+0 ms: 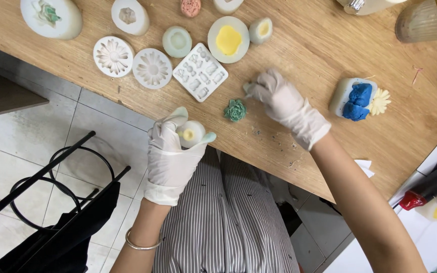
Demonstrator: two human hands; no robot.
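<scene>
The left hand is closing its grip around a small white mould with a yellow spot in its opening, and it is holding this mould in the air just off the near edge of the tabletop. The fingers are wrapping the mould from the side, so the open face is turning toward the table. The right hand is resting over the tabletop with its fingertips pinched together; whether they are holding something small, one cannot tell. Just beside these fingertips a green flower is lying alone on the wood.

Because the mould is hanging past the table edge, a loose grip is probably sending it to the tiled floor or onto the striped lap. The gloves are looking loose at the fingers, which may be making the hold slippery. The flower is lying near the right wrist, so a careless sweep is likely crushing it or pushing it away. Further out, a square mould and two round flower moulds are lying close together, and a mould with blue clay is sitting well apart at the right.
</scene>
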